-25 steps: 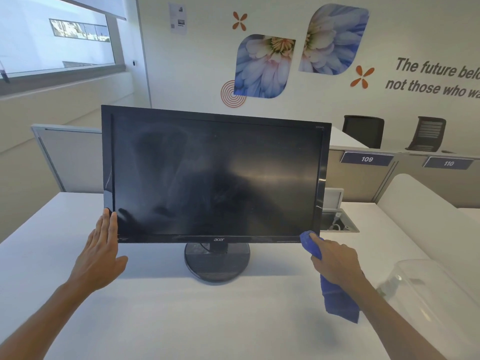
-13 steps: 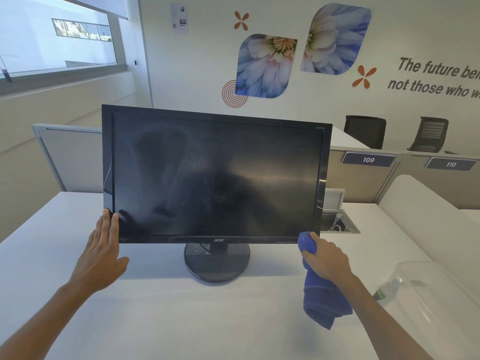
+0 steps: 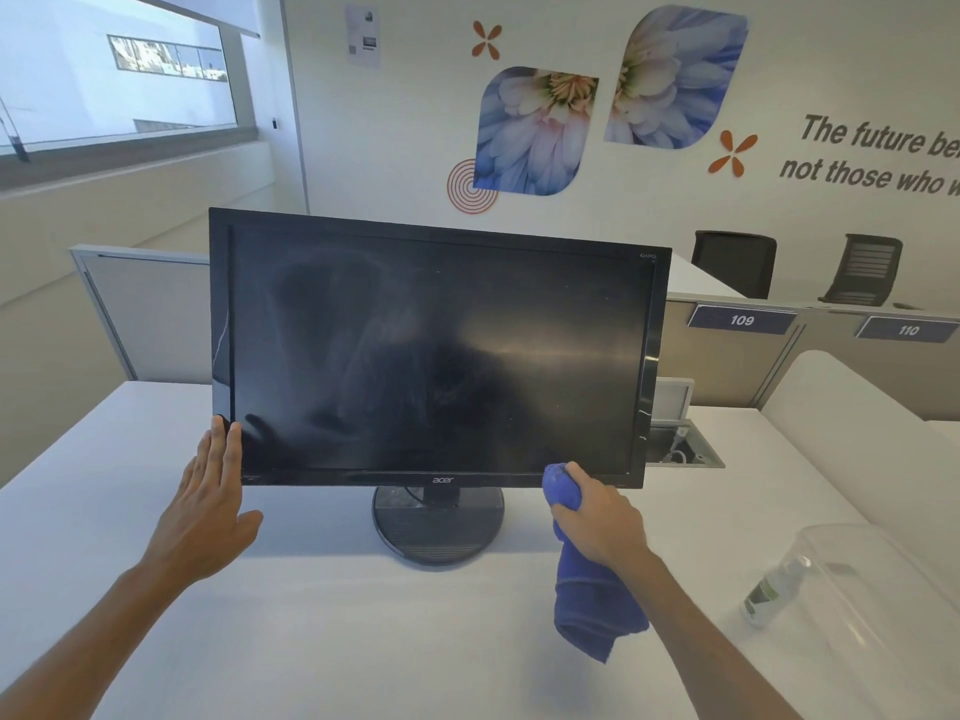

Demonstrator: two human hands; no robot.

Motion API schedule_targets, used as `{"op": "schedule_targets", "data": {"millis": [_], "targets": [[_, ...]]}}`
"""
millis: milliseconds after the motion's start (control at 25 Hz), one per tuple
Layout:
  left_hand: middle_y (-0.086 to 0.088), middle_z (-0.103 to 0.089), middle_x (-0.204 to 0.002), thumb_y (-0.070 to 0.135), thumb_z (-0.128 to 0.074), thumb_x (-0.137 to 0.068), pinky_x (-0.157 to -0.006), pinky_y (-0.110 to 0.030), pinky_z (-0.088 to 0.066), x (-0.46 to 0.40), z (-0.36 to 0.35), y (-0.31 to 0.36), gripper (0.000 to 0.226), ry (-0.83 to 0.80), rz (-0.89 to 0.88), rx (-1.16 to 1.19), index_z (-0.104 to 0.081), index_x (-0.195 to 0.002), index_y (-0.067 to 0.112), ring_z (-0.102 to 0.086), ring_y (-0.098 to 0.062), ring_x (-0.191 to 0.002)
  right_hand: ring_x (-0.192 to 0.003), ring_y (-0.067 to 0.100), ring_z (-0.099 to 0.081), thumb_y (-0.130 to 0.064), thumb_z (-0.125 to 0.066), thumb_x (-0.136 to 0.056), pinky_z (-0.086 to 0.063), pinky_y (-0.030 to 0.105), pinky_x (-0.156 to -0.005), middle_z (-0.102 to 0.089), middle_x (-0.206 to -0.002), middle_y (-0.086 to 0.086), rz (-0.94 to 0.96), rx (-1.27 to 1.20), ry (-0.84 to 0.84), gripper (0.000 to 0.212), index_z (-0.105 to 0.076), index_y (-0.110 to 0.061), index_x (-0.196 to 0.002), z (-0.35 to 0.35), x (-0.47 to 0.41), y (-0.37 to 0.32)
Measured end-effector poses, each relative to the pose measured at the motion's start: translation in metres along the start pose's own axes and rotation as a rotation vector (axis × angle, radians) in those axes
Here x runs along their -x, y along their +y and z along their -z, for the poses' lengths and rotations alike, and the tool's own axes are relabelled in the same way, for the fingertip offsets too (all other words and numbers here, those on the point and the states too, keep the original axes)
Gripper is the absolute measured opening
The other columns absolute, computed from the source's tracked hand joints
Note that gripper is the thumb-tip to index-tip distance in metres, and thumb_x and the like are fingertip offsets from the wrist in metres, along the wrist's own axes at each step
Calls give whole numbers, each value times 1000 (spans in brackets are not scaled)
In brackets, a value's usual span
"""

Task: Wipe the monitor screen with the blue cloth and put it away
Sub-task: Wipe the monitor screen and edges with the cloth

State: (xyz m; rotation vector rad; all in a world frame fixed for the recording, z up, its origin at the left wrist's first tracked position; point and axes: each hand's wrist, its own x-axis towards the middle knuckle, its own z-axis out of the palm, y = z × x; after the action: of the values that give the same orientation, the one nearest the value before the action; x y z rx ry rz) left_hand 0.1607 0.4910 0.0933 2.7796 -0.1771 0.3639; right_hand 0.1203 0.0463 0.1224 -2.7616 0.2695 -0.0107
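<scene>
White desk [image 3: 322, 605] fills the foreground, used as landmark. Behind its far left edge, a grey partition panel [image 3: 150, 314]. Up-left of the desk, a wide window [image 3: 109, 75] giving bright daylight. Behind the desk, a white wall with two flower decals [image 3: 535, 132], orange motifs, a paper notice [image 3: 362, 36] and grey lettering [image 3: 872, 155]. Far right behind the desk, two black office chairs [image 3: 735, 262] and dividers with signs 109 [image 3: 742, 320] and 110 [image 3: 908, 330]. A cable box [image 3: 680, 444] is sunk in the desk's far right.
</scene>
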Motion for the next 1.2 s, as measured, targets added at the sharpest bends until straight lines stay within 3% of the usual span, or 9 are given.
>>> {"op": "schedule_targets", "data": {"millis": [240, 400, 600, 720, 880, 1000, 1080, 1200], "targets": [[-8, 16, -157, 11, -72, -77, -116, -50, -17, 0, 0, 0, 108, -10, 9, 15, 7, -151, 8, 6, -29, -147, -112, 20, -57, -43, -44, -98, -43, 31, -94, -56, -133, 1, 74, 3, -58, 61, -22, -26, -152, -15, 4, -46], [-7, 16, -158, 11, -71, -77, -116, -50, -17, 0, 2, -5, 109, -21, -2, 14, 10, -150, 10, 6, -28, -147, -117, 22, -54, -37, -46, -99, -39, 31, -99, -55, -137, 2, 82, -120, -82, 54, -29, -28, -150, -5, 10, -33], [-4, 19, -157, 12, -69, -78, -117, -48, -17, 1, 3, -9, 110, -32, -5, -5, 14, -149, 11, 7, -25, -147, -79, 16, -53, -40, -47, -97, -37, 26, -75, -66, -108, 1, -116, 78, 150, 54, -31, -27, -147, 28, 11, 34], [-5, 19, -158, 12, -70, -77, -116, -48, -17, 1, 2, -8, 109, -31, -1, -12, 12, -150, 10, 7, -26, -147, -76, 14, -53, -42, -45, -97, -42, 26, -74, -66, -104, -2, -121, 201, 112, 53, -33, -26, -146, 32, 1, 55], [-6, 17, -158, 12, -71, -77, -116, -49, -17, 1, 2, -4, 108, -27, 10, -8, 8, -151, 9, 6, -27, -147, -74, 14, -57, -42, -47, -97, -41, 26, -72, -65, -95, -2, -161, 111, 104, 45, -41, -24, -137, 17, -5, 54], [-6, 18, -158, 12, -70, -78, -117, -48, -16, 1, 2, -6, 107, -33, 6, -22, 9, -150, 9, 7, -26, -147, -81, 15, -56, -38, -48, -98, -41, 28, -79, -66, -104, 2, -167, -8, 71, 43, -42, -21, -137, 15, -2, 48], [-6, 18, -158, 12, -70, -78, -116, -47, -15, 1, 2, -4, 108, -32, 8, -18, 9, -150, 9, 8, -26, -147, -83, 15, -51, -37, -47, -99, -38, 27, -83, -65, -113, 3, -96, -54, 42, 44, -39, -24, -140, 9, 1, 31], [-7, 16, -159, 12, -69, -78, -116, -46, -14, 1, 2, 1, 107, -22, 22, 12, 10, -150, 10, 8, -25, -147, -92, 17, -58, -42, -44, -98, -40, 27, -87, -64, -116, 0, 10, -90, 5, 45, -40, -25, -140, -11, 1, -8]]}}
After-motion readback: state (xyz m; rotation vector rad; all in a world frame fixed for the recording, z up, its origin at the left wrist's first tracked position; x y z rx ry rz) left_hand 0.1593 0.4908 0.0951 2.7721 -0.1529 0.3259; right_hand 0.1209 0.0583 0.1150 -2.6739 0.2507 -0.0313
